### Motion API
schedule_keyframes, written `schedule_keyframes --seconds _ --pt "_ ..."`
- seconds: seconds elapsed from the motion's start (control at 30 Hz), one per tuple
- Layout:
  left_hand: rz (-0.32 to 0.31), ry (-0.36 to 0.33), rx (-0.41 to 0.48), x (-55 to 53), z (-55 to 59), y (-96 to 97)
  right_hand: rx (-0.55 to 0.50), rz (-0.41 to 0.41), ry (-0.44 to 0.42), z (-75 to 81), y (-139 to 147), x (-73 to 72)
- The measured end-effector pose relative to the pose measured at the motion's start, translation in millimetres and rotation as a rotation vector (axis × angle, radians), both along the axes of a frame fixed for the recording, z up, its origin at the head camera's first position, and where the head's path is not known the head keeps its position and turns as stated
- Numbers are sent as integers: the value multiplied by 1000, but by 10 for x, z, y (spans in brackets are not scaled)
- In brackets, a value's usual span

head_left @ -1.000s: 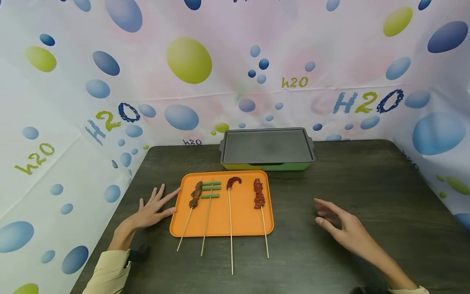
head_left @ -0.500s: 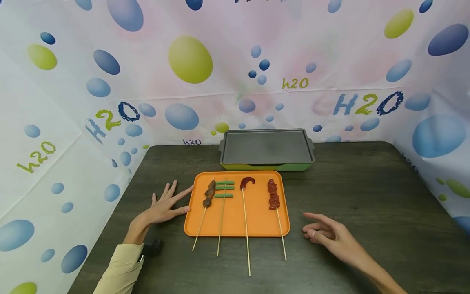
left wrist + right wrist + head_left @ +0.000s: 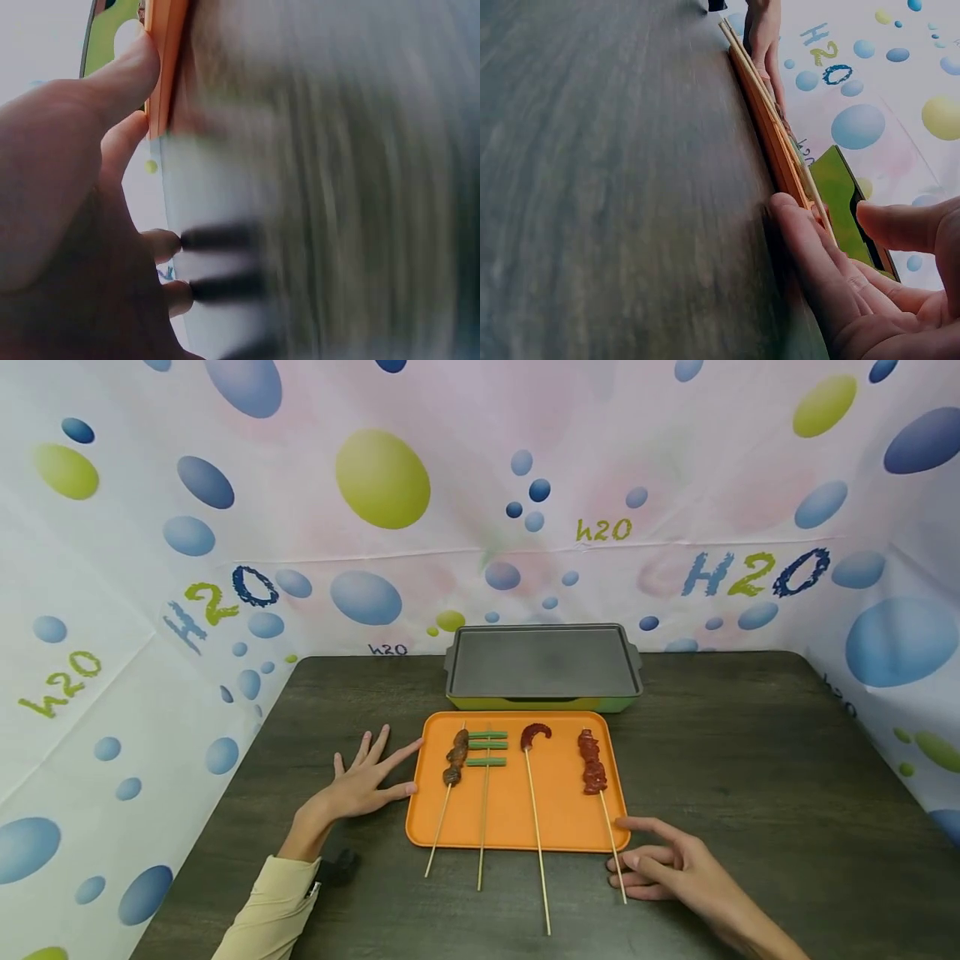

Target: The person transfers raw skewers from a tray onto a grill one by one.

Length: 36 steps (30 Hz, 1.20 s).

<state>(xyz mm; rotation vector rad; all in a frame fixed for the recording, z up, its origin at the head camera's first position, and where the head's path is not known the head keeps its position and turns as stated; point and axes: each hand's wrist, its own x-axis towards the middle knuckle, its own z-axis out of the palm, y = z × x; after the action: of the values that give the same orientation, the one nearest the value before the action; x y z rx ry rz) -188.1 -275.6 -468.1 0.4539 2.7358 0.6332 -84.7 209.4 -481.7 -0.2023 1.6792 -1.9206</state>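
An orange tray (image 3: 510, 818) lies on the dark table with food skewers on it. From left to right they are a brown meat skewer (image 3: 455, 758), a green-stalk skewer (image 3: 487, 746), a curled dark-red tentacle skewer (image 3: 534, 735) and a red meat skewer (image 3: 592, 762). Spread fingers of my left hand (image 3: 360, 787) touch the tray's left edge with thumb and index fingertip. My right hand (image 3: 678, 864) is at the front right corner, its index fingertip at the rim. The red meat skewer's stick passes over its lower fingers; in the right wrist view a gap shows between thumb and fingers.
Behind the tray stands a rectangular grey griddle pan (image 3: 546, 662) on a green base. The dark wood-grain table (image 3: 720, 752) extends to both sides. A white backdrop (image 3: 480, 410) with blue and lime ovals rises along its back and sides.
The tray with its skewers has slid to the right, the left hand moving along at its left edge. The right hand has come down and leftward to the tray's front right corner.
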Motion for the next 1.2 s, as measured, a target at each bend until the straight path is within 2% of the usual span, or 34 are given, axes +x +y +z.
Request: schedule_keyframes --seconds 0.23,0.5,0.73,0.9,1.07,1.2 --pt "-12 10 15 -30 3 175 6 -25 -18 -44 80 25" --pt "-45 21 52 -56 10 340 79 -119 -84 -35 159 6" --pt "-50 -17 22 -125 50 360 16 -112 -134 -81 216 10" --pt "-59 -17 40 -175 68 342 12 -130 -147 -94 230 34" --pt "-65 -18 53 -201 65 349 -2 -129 -127 -64 228 65" --pt "-58 -19 48 -212 62 339 -6 -111 -63 15 182 70"
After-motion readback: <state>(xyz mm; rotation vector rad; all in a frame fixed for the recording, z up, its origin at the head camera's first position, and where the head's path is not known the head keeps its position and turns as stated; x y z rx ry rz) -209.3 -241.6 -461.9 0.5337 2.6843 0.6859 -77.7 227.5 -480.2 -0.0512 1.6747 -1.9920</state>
